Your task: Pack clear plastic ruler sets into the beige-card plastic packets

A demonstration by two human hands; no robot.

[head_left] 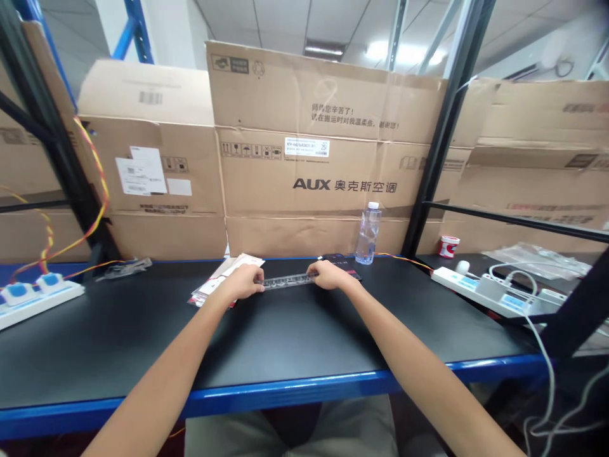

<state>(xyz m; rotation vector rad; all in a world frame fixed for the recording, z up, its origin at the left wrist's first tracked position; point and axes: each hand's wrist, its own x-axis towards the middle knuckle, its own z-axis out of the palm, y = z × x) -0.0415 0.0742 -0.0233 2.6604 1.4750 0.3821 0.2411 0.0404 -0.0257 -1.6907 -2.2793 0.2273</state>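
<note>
The left hand and right hand are clamping opposite ends of a dark flat strip (long axis running side to side).

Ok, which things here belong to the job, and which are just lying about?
Job: left hand, right hand, dark strip between them, paper packet beside the left hand.
Lying about: water bottle, power strip, cardboard cartons.

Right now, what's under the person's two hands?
A narrow dark strip runs from the left hand to the right hand on the black bench top; its ends are hidden.
</note>
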